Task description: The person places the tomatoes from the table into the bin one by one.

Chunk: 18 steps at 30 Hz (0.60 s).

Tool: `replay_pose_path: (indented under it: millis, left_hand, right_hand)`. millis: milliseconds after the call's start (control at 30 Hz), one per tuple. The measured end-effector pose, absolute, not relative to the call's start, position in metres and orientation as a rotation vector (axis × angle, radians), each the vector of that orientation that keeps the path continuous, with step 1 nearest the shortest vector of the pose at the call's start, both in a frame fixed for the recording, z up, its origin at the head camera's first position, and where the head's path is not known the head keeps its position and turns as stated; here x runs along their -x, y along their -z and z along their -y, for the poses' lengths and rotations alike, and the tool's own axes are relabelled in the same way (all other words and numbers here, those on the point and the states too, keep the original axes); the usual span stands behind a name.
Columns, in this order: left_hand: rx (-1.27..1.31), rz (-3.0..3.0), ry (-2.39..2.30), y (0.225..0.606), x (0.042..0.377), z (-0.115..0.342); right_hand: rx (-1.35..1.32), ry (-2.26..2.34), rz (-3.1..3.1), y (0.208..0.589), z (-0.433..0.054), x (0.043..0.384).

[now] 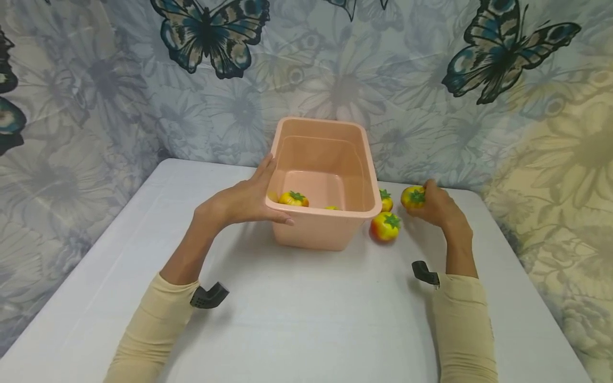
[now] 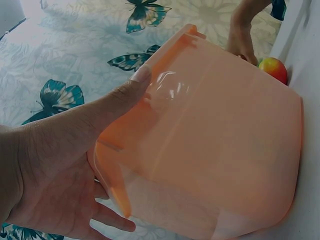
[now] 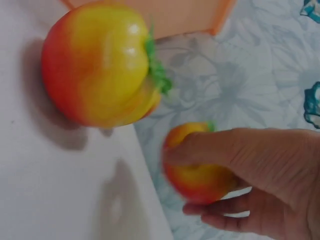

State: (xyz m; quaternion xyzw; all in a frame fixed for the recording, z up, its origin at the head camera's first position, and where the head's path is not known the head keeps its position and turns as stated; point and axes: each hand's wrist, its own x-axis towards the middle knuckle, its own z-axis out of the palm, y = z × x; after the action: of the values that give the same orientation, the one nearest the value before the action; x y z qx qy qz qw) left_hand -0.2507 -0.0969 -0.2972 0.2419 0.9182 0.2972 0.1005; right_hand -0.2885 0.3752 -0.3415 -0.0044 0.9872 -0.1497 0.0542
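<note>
A peach plastic bin (image 1: pixel 316 231) is on the white table, open side up. My left hand (image 1: pixel 241 202) grips its near left corner, the thumb (image 2: pixel 112 102) lying along the outer wall and the fingers spread at the rim. Inside the bin are a yellow-red tomato (image 1: pixel 293 199) and part of another yellow tomato (image 1: pixel 331 208), mostly hidden by the near wall. To the right of the bin, my right hand (image 1: pixel 440 206) holds a yellow-red tomato (image 3: pixel 200 175) with a green leafy top between thumb and fingers, apparently just above the table.
Two more tomatoes lie against the bin's right side: a near one (image 1: pixel 385 227) and a partly hidden one (image 1: pixel 386 200) behind it. The white table (image 1: pixel 306 314) meets a butterfly-patterned cloth (image 1: pixel 407 122) at the back. Black wrist mounts stick out from both sleeves.
</note>
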Motion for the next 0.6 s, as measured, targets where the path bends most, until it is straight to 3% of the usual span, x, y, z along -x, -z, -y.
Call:
replay_pose_path:
  millis: [300, 600]
  left_hand:
    - [-0.720, -2.722, -0.872, 0.298, 0.250, 0.096]
    - [-0.720, -2.726, -0.859, 0.298, 0.251, 0.096]
  right_hand:
    - [-0.029, 0.919, -3.358, 0.330, -0.362, 0.281]
    - [-0.025, 0.922, -3.512, 0.315, -0.352, 0.272]
